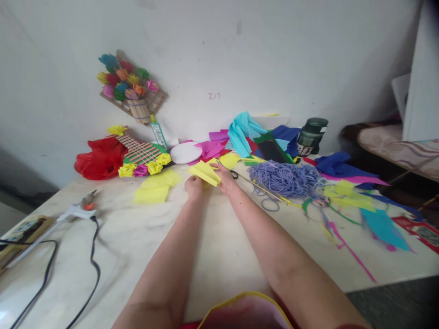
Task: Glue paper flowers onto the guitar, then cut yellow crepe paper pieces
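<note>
My left hand (194,187) and my right hand (225,179) both pinch a folded piece of yellow paper (206,173) just above the white table (219,246). The left hand's fingers are curled on its near left edge. The right hand grips its right side. More loose yellow paper (156,187) lies just to the left of my hands. Black scissors (234,174) lie right behind my right hand.
A glue gun (80,210) with a black cord lies at the left. A red bag (101,157), paper flowers (144,169), a white disc (185,152), coloured paper scraps (247,137), a purple yarn pile (286,178) and a dark jar (311,136) line the back.
</note>
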Demonstrator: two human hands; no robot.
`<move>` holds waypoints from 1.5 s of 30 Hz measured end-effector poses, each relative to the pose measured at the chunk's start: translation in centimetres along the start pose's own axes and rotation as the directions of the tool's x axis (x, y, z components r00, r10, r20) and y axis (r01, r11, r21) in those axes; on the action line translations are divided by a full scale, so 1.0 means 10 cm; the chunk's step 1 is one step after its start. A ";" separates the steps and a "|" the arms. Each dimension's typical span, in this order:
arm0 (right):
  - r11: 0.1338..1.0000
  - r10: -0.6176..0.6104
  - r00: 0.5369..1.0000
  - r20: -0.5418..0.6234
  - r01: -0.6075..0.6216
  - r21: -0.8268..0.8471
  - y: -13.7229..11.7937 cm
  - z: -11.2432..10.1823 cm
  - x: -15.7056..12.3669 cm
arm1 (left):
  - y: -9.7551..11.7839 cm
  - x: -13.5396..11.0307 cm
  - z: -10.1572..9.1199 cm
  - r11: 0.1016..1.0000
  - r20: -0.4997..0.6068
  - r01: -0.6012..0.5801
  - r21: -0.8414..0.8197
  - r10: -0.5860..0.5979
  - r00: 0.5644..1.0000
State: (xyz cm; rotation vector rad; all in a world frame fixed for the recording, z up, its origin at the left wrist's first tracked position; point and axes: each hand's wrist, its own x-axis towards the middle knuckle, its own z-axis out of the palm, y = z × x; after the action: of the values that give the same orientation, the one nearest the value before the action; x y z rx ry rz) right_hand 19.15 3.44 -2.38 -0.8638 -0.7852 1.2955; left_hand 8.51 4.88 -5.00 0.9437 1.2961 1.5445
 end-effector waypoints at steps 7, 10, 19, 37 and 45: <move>0.995 -0.077 0.981 -0.178 0.087 0.047 -0.06 -0.11 0.06 | 0.13 0.00 -0.11 0.982 -0.238 -0.174 0.076 0.187 0.953; 0.996 -0.077 0.974 -0.215 0.087 0.034 -0.09 -0.10 0.05 | 0.18 -0.03 -0.11 0.978 -0.249 -0.202 -0.055 0.182 0.951; 0.987 -0.131 0.946 -0.298 0.153 0.052 -0.17 -0.15 0.03 | 0.28 -0.05 -0.13 0.930 -0.172 -0.099 -0.355 0.039 0.984; 0.929 -0.320 0.900 -0.295 0.359 0.089 -0.35 -0.18 0.11 | 0.51 -0.20 -0.18 0.674 0.532 0.363 -0.644 0.054 0.845; 0.992 -0.061 0.996 0.063 0.054 0.117 -0.28 -0.04 -0.07 | 0.45 -0.19 -0.20 0.669 0.573 0.398 -0.628 0.052 0.818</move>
State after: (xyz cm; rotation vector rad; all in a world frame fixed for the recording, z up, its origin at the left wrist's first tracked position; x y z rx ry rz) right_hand 20.71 2.57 -0.15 -0.7040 -0.7743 1.3109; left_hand 6.52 2.16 -0.88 0.6159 0.2622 1.3005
